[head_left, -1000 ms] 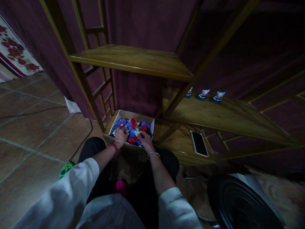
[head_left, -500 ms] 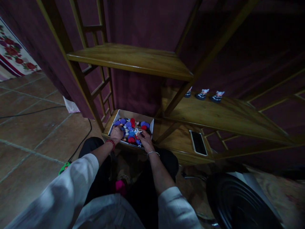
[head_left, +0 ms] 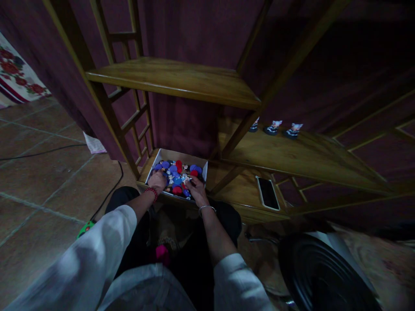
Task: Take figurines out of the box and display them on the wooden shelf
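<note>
A shallow white box (head_left: 182, 156) on the low wooden shelf is filled with small figurines (head_left: 177, 181) on blue, purple and red round bases. My left hand (head_left: 157, 180), with a red bead bracelet at the wrist, reaches over the box's left front edge. Its fingers curl down among the figurines, and their tips are hidden. At the right front part of the box, my right hand (head_left: 196, 189) has its thumb and fingers bent together at a small whitish figurine (head_left: 186, 178). A silvery bracelet circles that wrist.
Several wooden shelves surround the box, one board (head_left: 175, 80) directly above it. Three figurines (head_left: 272, 128) stand on the right-hand shelf. A dark-screened phone (head_left: 268, 192) lies on the low shelf. At lower right is a black round seat (head_left: 324, 272); a cable (head_left: 112, 190) crosses the floor at left.
The whole view has shifted slightly to the left. Both hands stay in the box in nearly the same places, and the figurines' layout looks about the same.
</note>
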{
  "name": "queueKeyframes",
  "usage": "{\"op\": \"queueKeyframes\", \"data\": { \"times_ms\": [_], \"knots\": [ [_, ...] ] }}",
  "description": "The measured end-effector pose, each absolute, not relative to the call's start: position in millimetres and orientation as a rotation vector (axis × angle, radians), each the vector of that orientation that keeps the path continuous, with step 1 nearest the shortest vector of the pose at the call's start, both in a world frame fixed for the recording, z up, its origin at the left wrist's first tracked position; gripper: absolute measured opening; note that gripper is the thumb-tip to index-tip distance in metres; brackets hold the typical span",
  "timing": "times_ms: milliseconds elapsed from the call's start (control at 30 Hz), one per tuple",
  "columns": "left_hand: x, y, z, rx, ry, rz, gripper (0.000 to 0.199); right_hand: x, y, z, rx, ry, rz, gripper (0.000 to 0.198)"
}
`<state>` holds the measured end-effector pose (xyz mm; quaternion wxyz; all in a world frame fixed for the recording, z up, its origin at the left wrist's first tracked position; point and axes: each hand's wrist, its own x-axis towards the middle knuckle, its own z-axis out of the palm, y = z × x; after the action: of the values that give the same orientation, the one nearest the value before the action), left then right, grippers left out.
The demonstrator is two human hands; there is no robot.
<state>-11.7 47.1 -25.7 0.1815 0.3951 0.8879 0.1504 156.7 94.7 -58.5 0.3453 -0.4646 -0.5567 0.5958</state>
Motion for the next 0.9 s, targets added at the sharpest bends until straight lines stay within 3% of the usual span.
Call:
{"op": "queueKeyframes", "data": {
  "times_ms": [900],
  "knots": [
    [-10.9,33.6,-34.4,1.189,2.539,0.793,0.037,154.8,96.0,-61.6,-1.249,-1.352,1.593,0.045]
  ]
}}
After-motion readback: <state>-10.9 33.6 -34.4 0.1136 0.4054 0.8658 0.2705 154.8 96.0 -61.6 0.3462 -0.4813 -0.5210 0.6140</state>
